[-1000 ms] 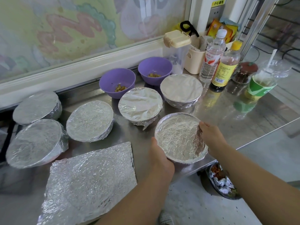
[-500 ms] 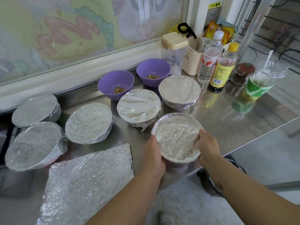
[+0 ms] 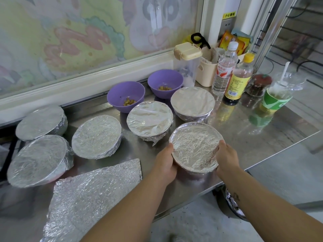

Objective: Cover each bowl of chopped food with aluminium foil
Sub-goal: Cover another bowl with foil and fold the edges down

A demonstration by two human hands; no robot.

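We held the foil-covered bowl [image 3: 195, 147] near the desk's [image 3: 248, 137] front edge, left hand [image 3: 165, 165] and right hand [image 3: 227, 158] gripping its sides, fingers [image 3: 222, 143] curled round the rim.

water bottle [image 3: 225, 67], sauce bottle [image 3: 239, 79], green cup [image 3: 276, 101]

A: Covered?
B: Five foiled bowls [image 3: 97, 137], plus near bowl [image 3: 195, 147], gripped at its sides by left hand [image 3: 166, 165] and right hand [image 3: 227, 158].
A: Uncovered?
B: Two purple bowls [image 3: 115, 96] at the back, food inside. Foil sheet [image 3: 92, 194] flat on table [image 3: 253, 137], front left.
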